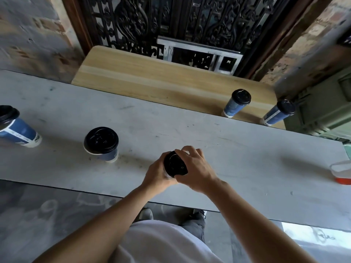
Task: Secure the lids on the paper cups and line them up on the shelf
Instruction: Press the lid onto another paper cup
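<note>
A blue paper cup with a black lid (173, 165) stands on the grey table (190, 130), gripped from both sides. My left hand (156, 174) wraps its side. My right hand (195, 168) rests over the lid's right edge, fingers curled on the rim. Two more lidded blue cups stand on the table to the left, one (101, 143) near the middle and one (16, 128) at the far left edge. On the wooden shelf (152, 76) behind the table, two lidded cups (237, 103) (279, 112) stand side by side at its right end.
A clear container with an orange base (341, 172) sits at the table's right edge. A dark carved screen (171, 19) rises behind the shelf, with brick walls on both sides. A green crate (322, 111) stands right of the shelf.
</note>
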`<state>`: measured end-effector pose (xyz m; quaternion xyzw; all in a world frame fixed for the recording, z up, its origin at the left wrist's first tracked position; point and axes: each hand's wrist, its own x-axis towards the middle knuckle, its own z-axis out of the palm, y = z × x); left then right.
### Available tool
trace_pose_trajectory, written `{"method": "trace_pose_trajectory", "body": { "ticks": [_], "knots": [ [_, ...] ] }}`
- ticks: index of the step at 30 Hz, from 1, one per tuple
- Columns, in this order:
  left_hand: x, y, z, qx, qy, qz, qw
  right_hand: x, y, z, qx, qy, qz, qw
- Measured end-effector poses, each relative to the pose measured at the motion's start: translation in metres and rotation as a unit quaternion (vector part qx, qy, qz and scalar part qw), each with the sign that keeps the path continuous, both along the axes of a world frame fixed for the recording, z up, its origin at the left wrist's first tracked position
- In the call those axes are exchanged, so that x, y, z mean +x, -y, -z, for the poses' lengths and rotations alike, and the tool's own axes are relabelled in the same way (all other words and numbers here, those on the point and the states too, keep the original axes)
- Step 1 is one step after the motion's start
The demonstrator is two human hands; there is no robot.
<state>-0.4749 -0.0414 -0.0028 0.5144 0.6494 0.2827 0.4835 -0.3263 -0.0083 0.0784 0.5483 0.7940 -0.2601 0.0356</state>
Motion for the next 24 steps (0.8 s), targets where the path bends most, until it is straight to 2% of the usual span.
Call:
{"method": "trace_pose_trajectory", "body": {
  "ticks": [3, 6, 7, 9, 11, 13, 16, 18, 19, 22, 23, 24],
  "knots": [
    [0.0, 0.003, -0.002, 0.0, 0.026, 0.002, 1.0, 0.001, 0.002, 0.003, 0.009, 0.001, -0.012, 1.0],
    [-0.007, -0.002, -0.005, -0.036, 0.141, 0.015, 0.989, 0.005, 0.003, 0.007, 0.013, -0.013, -0.002, 1.0],
    [-0.012, -0.004, -0.007, -0.065, 0.211, 0.01, 0.975, 0.007, 0.003, 0.009, 0.01, -0.026, 0.007, 1.0],
    [-0.021, -0.006, -0.012, -0.138, 0.362, -0.017, 0.922, 0.007, 0.005, 0.014, 0.003, -0.068, 0.033, 0.997],
    [-0.024, -0.006, -0.018, -0.159, 0.438, -0.056, 0.883, 0.005, 0.007, 0.018, -0.002, -0.109, 0.07, 0.992],
    [-0.02, -0.006, -0.023, -0.174, 0.429, -0.104, 0.88, 0.004, 0.008, 0.021, -0.007, -0.136, 0.108, 0.985],
    [-0.011, -0.008, -0.022, -0.175, 0.361, -0.134, 0.906, 0.006, 0.008, 0.028, -0.023, -0.184, 0.168, 0.968],
    [-0.008, -0.007, -0.019, -0.17, 0.35, -0.146, 0.91, 0.007, 0.009, 0.032, -0.049, -0.253, 0.238, 0.936],
    [-0.008, -0.006, -0.018, -0.166, 0.344, -0.149, 0.912, 0.006, 0.01, 0.034, -0.068, -0.298, 0.285, 0.908],
    [-0.004, -0.004, -0.016, -0.153, 0.321, -0.163, 0.92, 0.005, 0.014, 0.045, -0.136, -0.446, 0.438, 0.768],
    [-0.003, -0.004, -0.015, -0.15, 0.31, -0.172, 0.923, 0.004, 0.017, 0.049, -0.153, -0.47, 0.464, 0.735],
    [0.0, -0.004, -0.015, -0.146, 0.298, -0.18, 0.926, 0.003, 0.019, 0.053, -0.166, -0.48, 0.474, 0.719]
  ]
}}
